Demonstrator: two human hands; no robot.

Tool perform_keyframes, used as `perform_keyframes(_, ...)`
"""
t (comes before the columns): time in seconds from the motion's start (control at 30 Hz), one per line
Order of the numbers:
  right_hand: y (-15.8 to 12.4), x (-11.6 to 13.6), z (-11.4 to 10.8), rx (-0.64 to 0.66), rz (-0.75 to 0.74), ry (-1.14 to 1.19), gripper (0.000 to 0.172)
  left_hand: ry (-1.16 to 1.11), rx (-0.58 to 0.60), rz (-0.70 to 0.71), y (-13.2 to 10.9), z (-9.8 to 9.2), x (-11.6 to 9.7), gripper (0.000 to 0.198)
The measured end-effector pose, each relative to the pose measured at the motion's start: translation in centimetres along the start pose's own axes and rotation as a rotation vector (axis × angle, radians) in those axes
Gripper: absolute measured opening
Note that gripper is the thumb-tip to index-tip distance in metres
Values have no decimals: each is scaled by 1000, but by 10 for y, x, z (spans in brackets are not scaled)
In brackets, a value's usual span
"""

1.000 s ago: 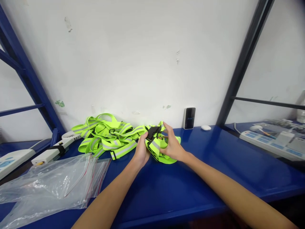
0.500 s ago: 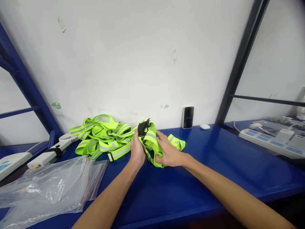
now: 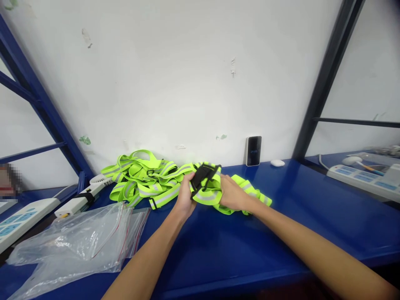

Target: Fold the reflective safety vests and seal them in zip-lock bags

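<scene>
My left hand (image 3: 185, 196) grips a neon-yellow reflective strap (image 3: 208, 196) with a grey stripe, its thumb beside a black buckle (image 3: 200, 176). On the other side, my right hand (image 3: 233, 193) is closed on the same strap bundle, with most of its fingertips hidden in the folds. Loose strap ends spread out past the right hand on the blue table (image 3: 200, 258). Left of my hands lies a tangled pile of similar reflective straps (image 3: 140, 177), with small black sliders among them.
Clear zip bags (image 3: 81, 246) with red seals lie at the front left. Behind them are a white handheld fan (image 3: 101, 180) and a power strip (image 3: 28, 216). A phone-like device (image 3: 253, 151) leans on the wall beside a white case (image 3: 277, 163). Another power strip (image 3: 362, 181) is at right.
The buckle has tilted and the held straps have shifted slightly right. My right hand has moved deeper behind the folds, and loose ends now spread further right. The view has shifted a little.
</scene>
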State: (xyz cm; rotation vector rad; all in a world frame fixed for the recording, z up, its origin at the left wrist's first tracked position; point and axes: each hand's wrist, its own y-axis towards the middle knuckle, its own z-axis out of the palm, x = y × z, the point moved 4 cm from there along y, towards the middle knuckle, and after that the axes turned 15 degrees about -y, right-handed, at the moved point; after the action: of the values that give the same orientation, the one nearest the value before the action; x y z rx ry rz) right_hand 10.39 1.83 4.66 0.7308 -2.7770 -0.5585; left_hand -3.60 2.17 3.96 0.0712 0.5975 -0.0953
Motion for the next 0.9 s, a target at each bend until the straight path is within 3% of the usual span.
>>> perform_keyframes(0.07,0,-11,-5,-95,-62,-107,13,123,60,-45,1,-2,5,31)
perform_keyframes(0.2,0,-25,-15,-285,-220,-207,24,352,281,-59,4,1,7,41)
perform_keyframes(0.37,-1,-33,-20,-375,-331,-238,31,474,418,-200,2,-2,9,31)
perform_keyframes(0.57,-3,-30,-22,-472,-350,-130,30,429,432,-471,-3,-17,20,38)
perform_keyframes(0.73,-6,-21,-23,-493,-381,-116,33,472,424,-409,-3,-15,11,35)
perform_keyframes(0.9,-6,-18,-26,-445,-323,-138,27,385,392,-364,-3,-15,2,57)
